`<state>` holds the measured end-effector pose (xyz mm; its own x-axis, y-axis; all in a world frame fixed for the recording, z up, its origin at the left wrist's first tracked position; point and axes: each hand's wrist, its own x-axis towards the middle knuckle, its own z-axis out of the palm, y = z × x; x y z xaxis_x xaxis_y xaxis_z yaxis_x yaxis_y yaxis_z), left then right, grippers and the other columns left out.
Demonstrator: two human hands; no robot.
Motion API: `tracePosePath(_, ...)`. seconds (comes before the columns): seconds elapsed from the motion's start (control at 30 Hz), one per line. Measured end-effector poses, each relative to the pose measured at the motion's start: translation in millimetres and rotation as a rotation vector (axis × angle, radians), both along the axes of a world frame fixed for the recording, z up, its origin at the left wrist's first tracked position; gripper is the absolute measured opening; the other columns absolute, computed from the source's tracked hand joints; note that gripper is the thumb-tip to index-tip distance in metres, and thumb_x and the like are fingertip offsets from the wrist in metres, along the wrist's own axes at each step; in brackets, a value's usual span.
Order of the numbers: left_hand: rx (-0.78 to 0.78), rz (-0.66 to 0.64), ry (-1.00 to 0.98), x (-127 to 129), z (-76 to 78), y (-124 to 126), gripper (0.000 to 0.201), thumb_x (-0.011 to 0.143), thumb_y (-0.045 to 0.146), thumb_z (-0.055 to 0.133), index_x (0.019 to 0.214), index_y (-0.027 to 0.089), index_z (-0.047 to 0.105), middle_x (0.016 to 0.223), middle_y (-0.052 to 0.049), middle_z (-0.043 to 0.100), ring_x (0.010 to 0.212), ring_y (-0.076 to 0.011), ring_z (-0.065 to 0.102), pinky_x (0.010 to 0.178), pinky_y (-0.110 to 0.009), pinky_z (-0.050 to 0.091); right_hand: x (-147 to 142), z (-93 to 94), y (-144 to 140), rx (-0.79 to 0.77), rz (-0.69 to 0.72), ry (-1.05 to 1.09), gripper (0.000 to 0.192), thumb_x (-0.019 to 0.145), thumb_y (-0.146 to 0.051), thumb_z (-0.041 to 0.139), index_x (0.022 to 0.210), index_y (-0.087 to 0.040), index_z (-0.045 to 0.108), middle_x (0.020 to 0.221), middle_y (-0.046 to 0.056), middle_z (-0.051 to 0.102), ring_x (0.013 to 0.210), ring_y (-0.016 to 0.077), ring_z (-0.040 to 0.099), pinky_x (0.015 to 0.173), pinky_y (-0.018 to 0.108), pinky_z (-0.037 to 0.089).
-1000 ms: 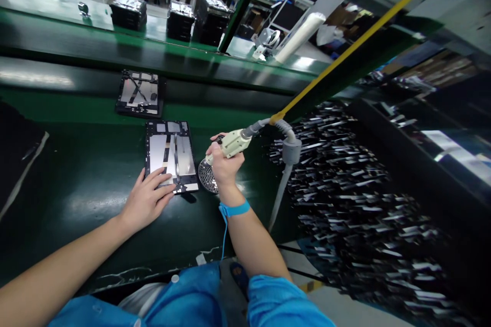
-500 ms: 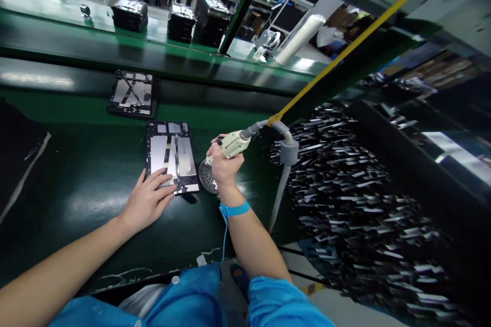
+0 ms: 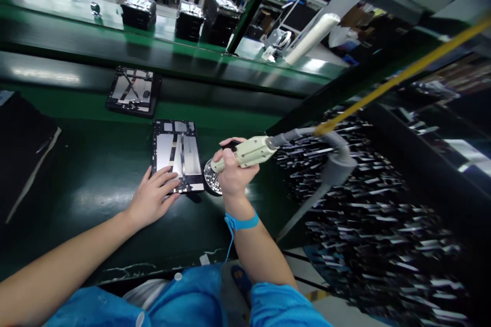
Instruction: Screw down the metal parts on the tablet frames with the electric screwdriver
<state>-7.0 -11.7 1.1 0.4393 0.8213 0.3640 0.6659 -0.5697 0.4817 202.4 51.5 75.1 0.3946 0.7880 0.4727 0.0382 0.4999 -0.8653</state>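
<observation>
My left hand (image 3: 155, 196) lies with fingers spread on the lower left part of an opened tablet (image 3: 191, 150), whose silver inner plates and dark flex cables show. Wrapped around a cream electric screwdriver (image 3: 249, 153), my right hand (image 3: 236, 173) is closed just right of the tablet. The tool's tip points down to the left, over a round screw tray (image 3: 212, 178) with a perforated top. My right hand hides part of the tray. A blue strap (image 3: 241, 222) circles my right wrist.
Another opened tablet (image 3: 132, 89) lies farther back, on a dark piece. Stacks of dark panels (image 3: 138, 13) stand on the rear shelf. A yellow strap (image 3: 399, 92) and grey hose (image 3: 339, 150) hang at the right, before many upright dark strips (image 3: 368, 214). Black cloth (image 3: 26, 158) lies left.
The screwdriver has tilted flatter, with its rear end swinging right together with the hose and yellow strap. My right hand remains by the tray; my left hand stays on the tablet.
</observation>
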Motion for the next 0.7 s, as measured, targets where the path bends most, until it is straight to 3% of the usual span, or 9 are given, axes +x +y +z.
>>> tracePosePath(0.27, -0.024, -0.014, -0.008, -2, 0.4, 1, 0.035, 0.097, 0.035, 0.067, 0.13, 0.024, 0.067, 0.137, -0.011, 0.068, 0.142, -0.0329, 0.052, 0.121, -0.066, 0.03, -38, -5.8, -41, -0.054, 0.387, -0.01, 0.025, 0.087, -0.027, 0.071, 0.11, -0.024, 0.062, 0.099, 0.002, 0.07, 0.06, 0.011, 0.066, 0.057, 0.028, 0.059)
tracePosePath(0.47, -0.047, -0.021, -0.011, -1, 2.4, 1, 0.033, 0.099, 0.035, 0.064, 0.13, 0.026, 0.066, 0.138, -0.01, 0.068, 0.143, -0.0308, 0.051, 0.122, -0.064, 0.028, -46, -12.1, -45, -0.113, 0.394, -0.061, 0.026, 0.088, -0.027, 0.07, 0.112, -0.025, 0.063, 0.101, 0.004, 0.07, 0.077, 0.017, 0.072, 0.068, 0.033, 0.064)
tracePosePath(0.7, -0.038, -0.017, -0.004, -1, 1.7, 1, 0.034, 0.099, 0.034, 0.063, 0.132, 0.025, 0.064, 0.139, -0.01, 0.067, 0.144, -0.031, 0.05, 0.122, -0.065, 0.029, -47, -18.1, -44, -0.125, 0.405, -0.054, 0.026, 0.087, -0.027, 0.07, 0.111, -0.024, 0.063, 0.102, 0.004, 0.07, 0.075, 0.0159, 0.071, 0.071, 0.035, 0.064)
